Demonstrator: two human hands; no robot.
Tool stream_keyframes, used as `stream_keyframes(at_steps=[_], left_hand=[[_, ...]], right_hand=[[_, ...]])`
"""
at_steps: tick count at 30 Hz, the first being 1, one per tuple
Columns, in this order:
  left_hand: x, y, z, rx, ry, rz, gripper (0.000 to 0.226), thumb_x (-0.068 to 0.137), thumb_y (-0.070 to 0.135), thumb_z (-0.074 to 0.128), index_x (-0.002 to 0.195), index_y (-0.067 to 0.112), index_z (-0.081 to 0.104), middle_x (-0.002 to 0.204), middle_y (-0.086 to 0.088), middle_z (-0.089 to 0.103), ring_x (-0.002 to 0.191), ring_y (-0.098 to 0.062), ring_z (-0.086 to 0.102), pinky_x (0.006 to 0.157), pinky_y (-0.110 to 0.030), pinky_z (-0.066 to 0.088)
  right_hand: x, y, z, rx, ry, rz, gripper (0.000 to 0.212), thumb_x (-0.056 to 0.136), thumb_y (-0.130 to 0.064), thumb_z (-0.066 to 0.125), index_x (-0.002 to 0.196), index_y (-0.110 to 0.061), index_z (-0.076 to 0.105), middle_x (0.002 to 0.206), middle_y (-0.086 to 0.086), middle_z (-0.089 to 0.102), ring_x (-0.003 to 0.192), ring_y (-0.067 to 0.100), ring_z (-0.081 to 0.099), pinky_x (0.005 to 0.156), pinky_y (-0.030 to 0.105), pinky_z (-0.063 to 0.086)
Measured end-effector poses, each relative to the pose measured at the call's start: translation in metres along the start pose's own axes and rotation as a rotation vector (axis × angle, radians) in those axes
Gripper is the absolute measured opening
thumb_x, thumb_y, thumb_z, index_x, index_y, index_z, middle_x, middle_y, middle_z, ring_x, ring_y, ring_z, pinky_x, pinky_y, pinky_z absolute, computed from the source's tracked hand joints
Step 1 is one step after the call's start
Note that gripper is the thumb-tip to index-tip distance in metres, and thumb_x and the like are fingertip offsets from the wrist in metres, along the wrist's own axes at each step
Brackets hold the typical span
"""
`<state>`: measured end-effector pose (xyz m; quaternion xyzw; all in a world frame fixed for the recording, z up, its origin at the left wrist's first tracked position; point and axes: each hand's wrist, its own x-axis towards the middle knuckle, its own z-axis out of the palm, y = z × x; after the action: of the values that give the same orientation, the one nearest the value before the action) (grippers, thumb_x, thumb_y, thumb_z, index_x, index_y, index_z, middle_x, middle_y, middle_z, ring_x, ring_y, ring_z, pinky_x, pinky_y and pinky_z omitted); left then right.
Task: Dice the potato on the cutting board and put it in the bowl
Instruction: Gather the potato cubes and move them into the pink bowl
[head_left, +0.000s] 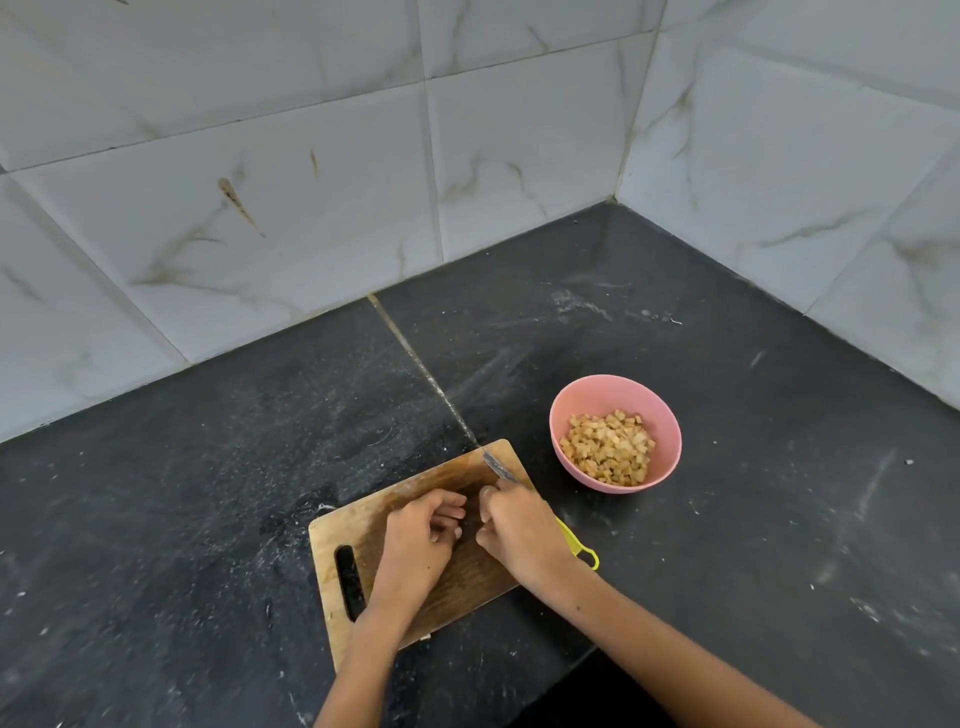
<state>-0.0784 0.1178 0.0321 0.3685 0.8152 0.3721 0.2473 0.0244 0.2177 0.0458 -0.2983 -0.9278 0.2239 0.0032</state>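
Note:
A wooden cutting board (395, 504) with a slot handle lies on the dark counter. My right hand (519, 530) grips a knife with a yellow handle (579, 545); its blade (498, 467) points toward the board's far corner. My left hand (423, 540) rests on the board beside it, fingers loosely curled toward the right hand. Whether any potato lies under the hands is hidden. To the right of the board stands a pink bowl (660, 415) holding several diced potato cubes (610, 447).
The dark stone counter (727, 519) is dusted with white specks and meets tiled walls at the back and right. A grout seam (421, 364) runs from the wall to the board. The counter's front edge falls away near my right forearm.

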Motion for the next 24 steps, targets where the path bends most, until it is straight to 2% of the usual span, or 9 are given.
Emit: stream_keyframes(at_steps=[2,4,7,9,11,15,18,21,24], left_hand=[[-0.002,-0.001,0.001,-0.018,-0.015,-0.010,0.036,0.077,-0.005,0.070,0.103,0.020,0.067,0.088,0.015,0.066,0.081,0.010,0.060,0.075,-0.008,0.049],[-0.003,-0.001,0.003,-0.026,-0.023,-0.005,0.038,0.076,-0.002,0.074,0.104,0.021,0.066,0.088,0.014,0.066,0.081,0.010,0.060,0.073,-0.007,0.048],[-0.003,0.002,0.007,-0.031,-0.034,0.015,0.041,0.074,-0.001,0.076,0.106,0.021,0.065,0.089,0.014,0.066,0.081,0.006,0.062,0.076,-0.009,0.049],[-0.001,0.004,0.008,-0.030,-0.040,0.027,0.041,0.074,-0.002,0.075,0.107,0.019,0.066,0.090,0.012,0.066,0.082,0.003,0.063,0.077,-0.011,0.051],[0.001,0.005,0.009,-0.028,-0.038,0.031,0.040,0.075,-0.004,0.074,0.107,0.018,0.066,0.090,0.011,0.067,0.082,0.002,0.063,0.078,-0.011,0.051],[0.003,0.007,0.012,-0.006,-0.047,0.028,0.039,0.075,-0.002,0.074,0.105,0.021,0.066,0.090,0.013,0.065,0.083,0.001,0.063,0.077,-0.008,0.049],[0.004,0.012,0.017,0.018,-0.065,0.047,0.037,0.075,0.001,0.076,0.106,0.019,0.066,0.091,0.013,0.064,0.085,0.000,0.061,0.076,-0.006,0.047],[0.005,0.018,0.024,0.093,-0.071,0.092,0.036,0.076,0.004,0.076,0.107,0.019,0.067,0.093,0.014,0.063,0.085,0.001,0.059,0.077,-0.007,0.047],[0.005,0.024,0.030,0.184,-0.035,0.142,0.030,0.082,0.008,0.071,0.110,0.018,0.069,0.097,0.010,0.066,0.086,0.000,0.060,0.084,-0.014,0.050]], right_hand=[[0.002,0.008,-0.004,0.283,0.013,0.149,0.004,0.083,-0.015,0.068,0.085,-0.013,0.068,0.083,-0.002,0.065,0.080,0.010,0.063,0.071,0.016,0.047],[0.000,0.016,-0.011,0.615,0.002,0.303,0.005,0.077,-0.010,0.072,0.074,-0.013,0.070,0.073,0.000,0.069,0.073,0.011,0.067,0.072,0.016,0.052],[-0.008,0.018,-0.028,1.085,-0.064,0.531,0.006,0.079,-0.002,0.068,0.079,-0.005,0.074,0.083,0.011,0.072,0.083,0.018,0.070,0.079,0.027,0.058],[-0.014,0.019,-0.043,1.248,-0.056,0.537,0.007,0.080,-0.001,0.069,0.085,-0.001,0.074,0.089,0.013,0.072,0.087,0.019,0.070,0.081,0.027,0.058],[-0.017,0.024,-0.060,1.313,0.057,0.498,0.007,0.080,0.000,0.069,0.086,0.001,0.072,0.089,0.013,0.071,0.088,0.020,0.069,0.084,0.029,0.057],[-0.013,0.053,-0.093,1.239,0.395,0.594,0.020,0.077,-0.002,0.073,0.096,0.002,0.070,0.092,0.012,0.073,0.088,0.019,0.071,0.088,0.037,0.056],[-0.009,0.076,-0.112,0.988,0.513,0.555,0.011,0.081,-0.004,0.071,0.089,-0.011,0.073,0.093,0.003,0.073,0.091,0.018,0.069,0.087,0.033,0.054],[-0.006,0.089,-0.123,0.583,0.448,0.476,0.019,0.088,0.001,0.060,0.096,-0.010,0.072,0.101,0.001,0.069,0.094,0.014,0.063,0.082,0.021,0.048],[-0.005,0.097,-0.128,0.363,0.317,0.397,0.035,0.082,0.018,0.049,0.086,-0.010,0.070,0.097,0.007,0.071,0.086,0.015,0.067,0.076,0.017,0.051]])
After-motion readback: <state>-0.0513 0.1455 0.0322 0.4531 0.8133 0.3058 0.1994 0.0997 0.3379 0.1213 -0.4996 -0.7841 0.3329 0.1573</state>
